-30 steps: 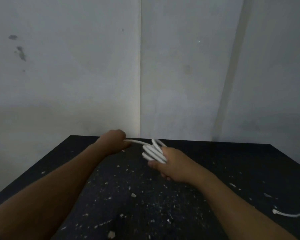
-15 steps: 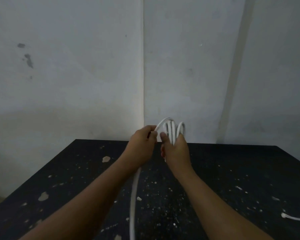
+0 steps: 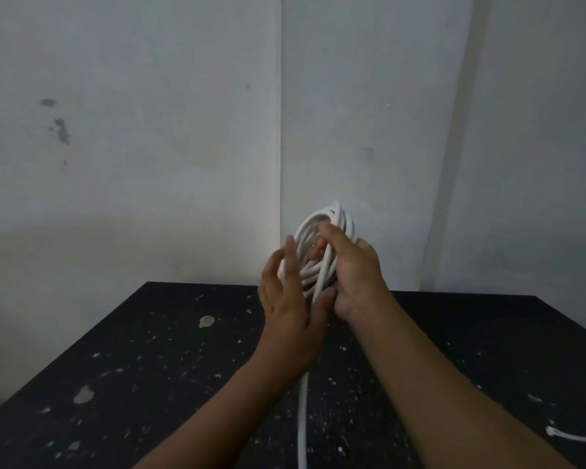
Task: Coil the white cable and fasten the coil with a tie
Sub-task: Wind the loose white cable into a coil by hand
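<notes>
A white cable coil (image 3: pixel 332 220) of several loops stands upright above the far edge of the black table (image 3: pixel 170 374). My right hand (image 3: pixel 356 272) is shut on the coil, thumb pressed across the loops. My left hand (image 3: pixel 290 296) is beside the coil on its left, fingers spread, with the loose cable strand passing between thumb and palm. That loose strand (image 3: pixel 302 421) hangs straight down from my hands toward the near edge of the view. No separate tie is visible in my hands.
A short white piece (image 3: pixel 575 434), perhaps a cable end or tie, lies at the table's right edge. The tabletop is speckled with pale paint spots. Grey walls meet in a corner right behind the table.
Both hands have risen from the tabletop. The coil has turned upright and gained loops. My left hand, earlier pinching the strand, now has its fingers spread beside the coil.
</notes>
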